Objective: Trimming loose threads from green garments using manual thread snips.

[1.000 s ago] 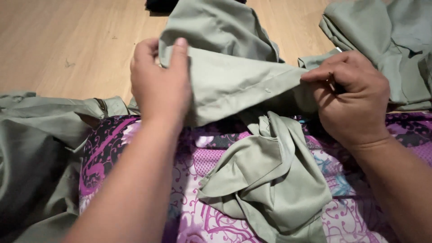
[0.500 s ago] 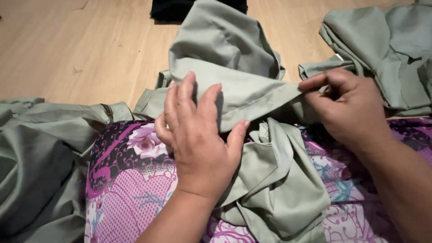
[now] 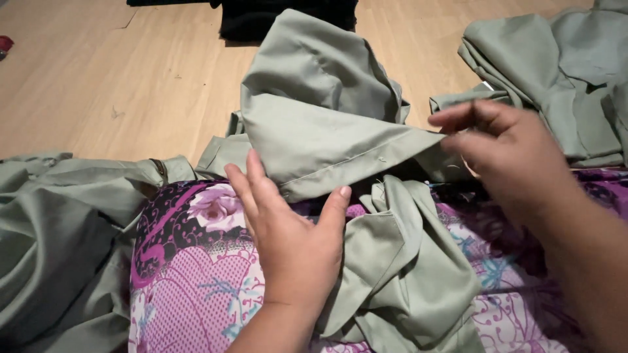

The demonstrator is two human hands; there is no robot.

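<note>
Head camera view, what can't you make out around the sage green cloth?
- Sage green folded garment: its kind is unclear, crumpled folds hide its shape.
- Right hand: motion-blurred, so the grip on the garment's tip is uncertain.
- Left hand: palm covers the fabric beneath.
- Black item: cut off by top edge.

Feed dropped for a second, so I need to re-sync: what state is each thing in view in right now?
Left hand: flat, fingers spread, pressing on the green garment.
Right hand: pinching the garment's folded edge, lifted.
Green garment: folded over, edge pulled taut, lower part bunched.
Floral cloth: spread out under the garment.
Left green pile: crumpled.
Right green pile: loosely folded, on the floor.
</note>
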